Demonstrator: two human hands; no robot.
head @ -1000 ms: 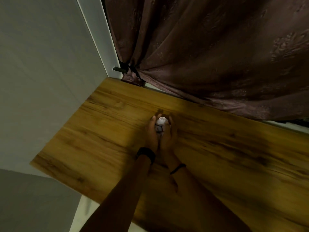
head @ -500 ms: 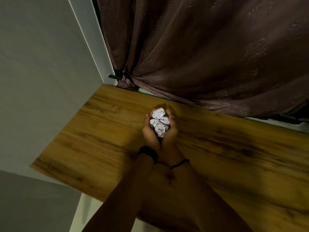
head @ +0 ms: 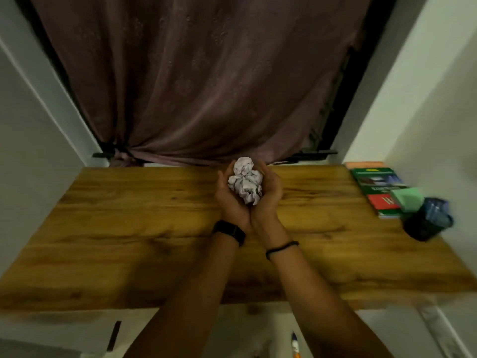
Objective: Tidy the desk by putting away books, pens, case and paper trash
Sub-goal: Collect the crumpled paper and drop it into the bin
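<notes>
Several crumpled white paper balls point(head: 245, 182) lie cupped between my two hands above the far middle of the wooden desk point(head: 129, 228). My left hand point(head: 228, 200) wraps their left side and my right hand point(head: 269, 198) wraps their right side, heels of the palms pressed together. At the desk's right end lies a stack of books point(head: 374, 188) with a green cover on top. A green case point(head: 407, 200) rests on the stack's near end. Beside it stands a dark pen holder point(head: 426, 223).
A brown curtain point(head: 206, 86) hangs behind the desk, tied at the lower left. White walls close in on both sides. Below the desk's front edge, a pen point(head: 295, 344) lies on the pale floor.
My cupped hands have lifted the paper balls off the desk. The view has swung right, so the books, case and pen holder now show.
</notes>
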